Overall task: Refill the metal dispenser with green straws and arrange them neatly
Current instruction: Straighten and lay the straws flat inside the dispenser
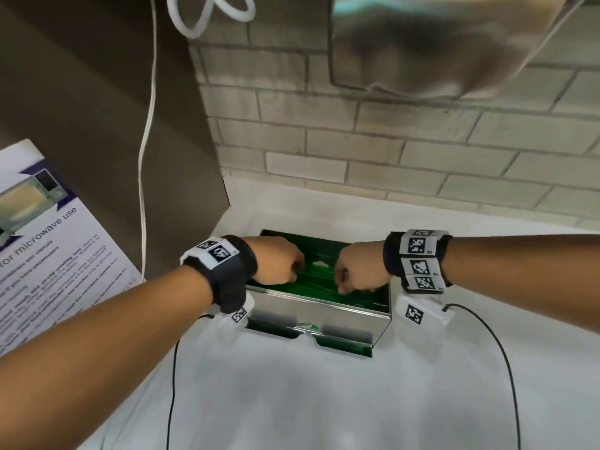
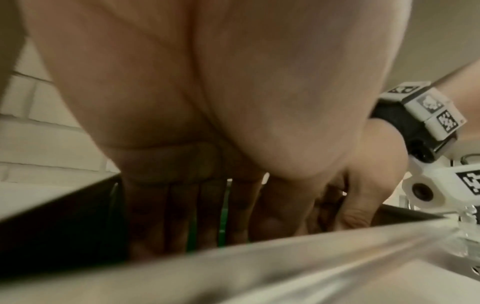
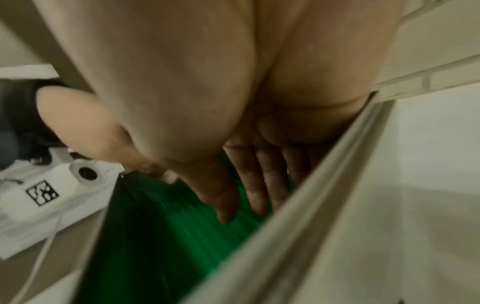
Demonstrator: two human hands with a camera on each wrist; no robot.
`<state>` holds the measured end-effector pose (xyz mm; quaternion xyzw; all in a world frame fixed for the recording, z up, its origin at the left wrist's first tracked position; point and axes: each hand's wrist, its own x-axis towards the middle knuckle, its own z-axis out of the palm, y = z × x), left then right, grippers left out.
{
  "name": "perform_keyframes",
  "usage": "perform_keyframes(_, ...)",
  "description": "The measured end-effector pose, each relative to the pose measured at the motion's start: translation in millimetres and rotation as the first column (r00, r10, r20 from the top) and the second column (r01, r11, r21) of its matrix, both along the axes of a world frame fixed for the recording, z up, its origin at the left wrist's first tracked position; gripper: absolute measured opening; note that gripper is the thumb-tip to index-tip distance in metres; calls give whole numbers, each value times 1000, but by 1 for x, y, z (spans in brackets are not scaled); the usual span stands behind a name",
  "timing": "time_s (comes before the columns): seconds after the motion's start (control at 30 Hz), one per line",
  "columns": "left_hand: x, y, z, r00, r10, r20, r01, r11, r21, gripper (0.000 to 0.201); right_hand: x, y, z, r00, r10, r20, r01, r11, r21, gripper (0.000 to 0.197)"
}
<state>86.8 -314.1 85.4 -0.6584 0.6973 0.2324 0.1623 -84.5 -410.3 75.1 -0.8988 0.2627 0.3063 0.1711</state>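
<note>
The metal dispenser [image 1: 319,315] stands open-topped on the white counter, holding a bed of green straws [image 1: 316,282]. Both hands reach down into its top. My left hand [image 1: 279,261] is at the left end and my right hand [image 1: 357,269] at the right end. In the left wrist view the left hand [image 2: 182,185] points straight fingers down behind the steel rim [image 2: 259,259], with straws [image 2: 223,218] showing between them. In the right wrist view the right hand [image 3: 244,185] lays straight fingers on the straws [image 3: 168,236] beside the steel wall [image 3: 298,218]. Neither hand grips a straw.
Green straws also show in the dispenser's front slots [image 1: 344,347]. A microwave-use poster [image 1: 48,254] and a brown panel [image 1: 97,108] with a white cord [image 1: 146,157] lie left. A brick wall [image 1: 389,141] stands behind, a cloth [image 1: 438,43] hangs above. The white counter [image 1: 324,407] spreads in front.
</note>
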Motion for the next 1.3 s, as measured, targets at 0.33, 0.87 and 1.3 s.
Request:
perform_keyframes(0.33,6,-5,-11,998,-42,44,39,998,53,40,-2,10,-9,991,57,119,-53,998,-34,29)
perform_keyframes(0.87,-1,-4,-9,996,-84,24,85,996,-31,31,2,7,-28,995,92,-24,-94,985,-147,37)
perform_keyframes(1.3,-3,-9,-14,966,-98,240,60,985,162,37,-2,8,-28,989,125,-77,-135,981,-142,36)
